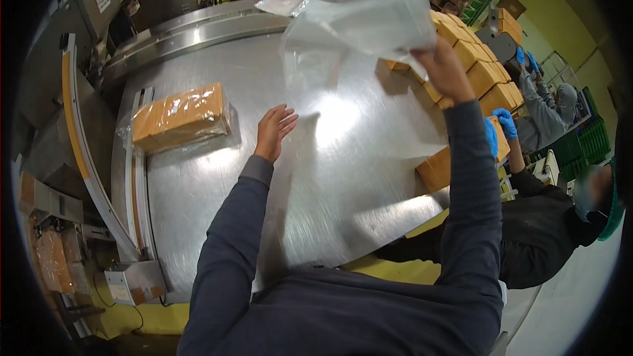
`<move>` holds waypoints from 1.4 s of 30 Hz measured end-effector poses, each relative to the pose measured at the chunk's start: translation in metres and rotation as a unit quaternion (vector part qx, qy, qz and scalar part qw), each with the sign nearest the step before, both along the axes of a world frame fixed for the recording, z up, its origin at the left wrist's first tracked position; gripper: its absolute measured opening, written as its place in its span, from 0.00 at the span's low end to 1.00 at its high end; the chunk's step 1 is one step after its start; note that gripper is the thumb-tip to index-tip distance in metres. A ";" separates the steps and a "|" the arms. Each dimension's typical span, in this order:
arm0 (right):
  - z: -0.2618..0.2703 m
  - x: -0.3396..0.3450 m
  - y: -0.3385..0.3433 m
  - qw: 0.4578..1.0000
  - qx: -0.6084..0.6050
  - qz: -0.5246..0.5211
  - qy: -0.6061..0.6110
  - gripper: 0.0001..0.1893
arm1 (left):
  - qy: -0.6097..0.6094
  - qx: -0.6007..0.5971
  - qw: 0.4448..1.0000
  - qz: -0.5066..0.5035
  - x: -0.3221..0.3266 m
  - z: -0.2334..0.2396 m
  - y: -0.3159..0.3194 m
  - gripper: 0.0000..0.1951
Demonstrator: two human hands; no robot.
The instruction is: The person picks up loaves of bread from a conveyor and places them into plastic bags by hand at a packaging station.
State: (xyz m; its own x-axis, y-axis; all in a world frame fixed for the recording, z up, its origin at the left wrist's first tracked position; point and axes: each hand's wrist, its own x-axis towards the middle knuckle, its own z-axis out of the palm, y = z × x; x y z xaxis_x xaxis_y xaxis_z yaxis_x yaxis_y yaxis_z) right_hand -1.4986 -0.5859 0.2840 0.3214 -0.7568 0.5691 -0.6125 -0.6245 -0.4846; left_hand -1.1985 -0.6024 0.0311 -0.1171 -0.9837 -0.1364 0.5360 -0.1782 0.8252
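My right hand (443, 71) is raised over the far right of a stainless-steel table (237, 227), pinching a clear plastic bag (371, 24) by its edge. The bag hangs out to the left, thin and partly see-through. Nothing is in my left hand (275, 131), which hovers above the middle of the table with its fingers a little apart. To its left lies a tan rectangular block (180, 116) in clear plastic film. One end of that block rests across the lower bar (136, 178) of what looks like a bar heat sealer, whose upper arm (74, 123) is raised.
Several tan blocks (487, 71) are stacked along the right edge. Beside them a person's blue-gloved hands (502, 126) hold another block. More plastic bags (280, 2) lie on the far rim. A grey machine (94, 5) stands back left; another gloved worker (551, 104) is farther right.
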 end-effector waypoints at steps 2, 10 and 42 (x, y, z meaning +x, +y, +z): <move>-0.018 -0.004 0.014 0.993 0.045 -0.067 0.088 0.09 | -0.014 0.007 1.000 0.027 0.007 -0.003 0.001 0.19; -0.299 -0.098 0.034 0.948 0.244 -0.082 0.189 0.24 | -0.131 0.070 0.989 -0.008 0.048 -0.069 0.097 0.11; -0.327 0.091 0.184 0.806 0.432 0.071 -0.398 0.46 | -0.291 -0.426 0.603 -0.609 0.062 0.216 0.174 0.17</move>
State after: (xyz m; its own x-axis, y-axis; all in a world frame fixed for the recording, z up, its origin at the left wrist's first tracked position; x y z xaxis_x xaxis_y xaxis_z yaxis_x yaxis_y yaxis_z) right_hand -1.4074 -0.4022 -0.0433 0.2330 -0.9690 -0.0823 0.1563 0.1208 -0.9803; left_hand -1.1368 -0.4289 0.2470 -0.9991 0.0404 -0.0086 0.0115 0.4728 0.8811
